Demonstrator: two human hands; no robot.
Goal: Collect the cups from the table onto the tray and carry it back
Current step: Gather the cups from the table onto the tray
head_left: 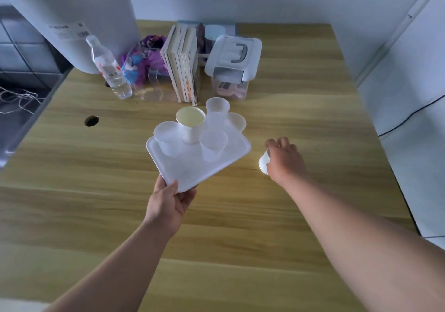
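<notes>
My left hand (168, 203) grips the near corner of a white tray (190, 174) held over the wooden table (240, 227). Several cups stand on the tray: a tall white paper cup (190, 125) in the middle, translucent plastic cups (213, 145) around it, and a small white one (237, 122) at the far right. To the right of the tray, my right hand (284, 160) closes around a white paper cup (264, 162) at the table surface; the hand hides most of that cup.
At the back of the table stand a water bottle (109, 68), a row of books (183, 63), a clear lidded box (232, 66) and a purple bag (144, 59). A large white bin (72, 18) is at the back left. A cable hole (91, 120) is at left.
</notes>
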